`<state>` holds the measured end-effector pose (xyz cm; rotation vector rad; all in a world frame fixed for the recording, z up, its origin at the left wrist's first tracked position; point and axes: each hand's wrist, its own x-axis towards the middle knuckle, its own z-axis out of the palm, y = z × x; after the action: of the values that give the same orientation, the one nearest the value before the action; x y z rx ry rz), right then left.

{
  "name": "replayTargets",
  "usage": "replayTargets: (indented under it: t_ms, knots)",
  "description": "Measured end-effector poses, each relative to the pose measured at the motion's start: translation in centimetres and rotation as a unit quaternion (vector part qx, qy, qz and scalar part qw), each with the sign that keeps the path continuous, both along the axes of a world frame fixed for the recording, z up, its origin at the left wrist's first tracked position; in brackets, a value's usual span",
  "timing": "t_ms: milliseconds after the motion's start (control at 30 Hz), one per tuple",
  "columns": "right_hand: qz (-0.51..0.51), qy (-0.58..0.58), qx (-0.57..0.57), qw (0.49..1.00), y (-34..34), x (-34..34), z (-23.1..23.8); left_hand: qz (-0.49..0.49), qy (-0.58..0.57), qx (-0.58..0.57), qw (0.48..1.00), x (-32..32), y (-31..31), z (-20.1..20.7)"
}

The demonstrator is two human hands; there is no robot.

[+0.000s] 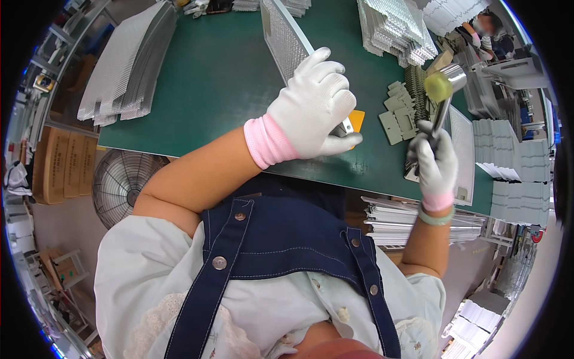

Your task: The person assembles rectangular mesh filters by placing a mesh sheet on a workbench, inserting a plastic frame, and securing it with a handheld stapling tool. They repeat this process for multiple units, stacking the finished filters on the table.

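Observation:
My left hand (314, 110), in a white glove with a pink cuff, grips the thin pale edge of a framed mesh panel (286, 39). The panel stands tilted up on the green table, its near end mostly hidden by the hand. Beside my thumb shows an orange-yellow piece (357, 121). My right hand (435, 158), gloved alike, is closed round the metal handle of a mallet (439, 88) with a yellow face and a shiny head, raised over the table's right side. Just left of the mallet lie several grey-beige plastic parts (397, 113).
Stacks of silvery mesh sheets (134, 60) stand at the table's left, more (397, 30) at the far right. Another framed panel (461, 152) lies right of my right hand. A floor fan (125, 185) stands below left. Another person (487, 36) works at the far right.

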<state>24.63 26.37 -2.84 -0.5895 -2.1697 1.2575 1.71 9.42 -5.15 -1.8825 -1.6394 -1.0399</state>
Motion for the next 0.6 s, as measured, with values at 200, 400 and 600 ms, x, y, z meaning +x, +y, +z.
replayTargets:
  t_ms: [200,400,600]
  knots:
    - [0.038,-0.139,0.369,0.918,-2.1,0.7,6.2,0.001,-0.010,0.000,1.000,0.2,0.0,-0.1]
    - [0.068,-0.193,0.489,0.848,-2.4,0.5,7.0,-0.020,-0.037,0.059,0.997,-0.4,0.2,-0.3]
    - [0.077,-0.126,0.517,0.843,-2.5,0.4,9.1,0.009,-0.021,0.038,0.999,-0.3,-0.1,-0.7]
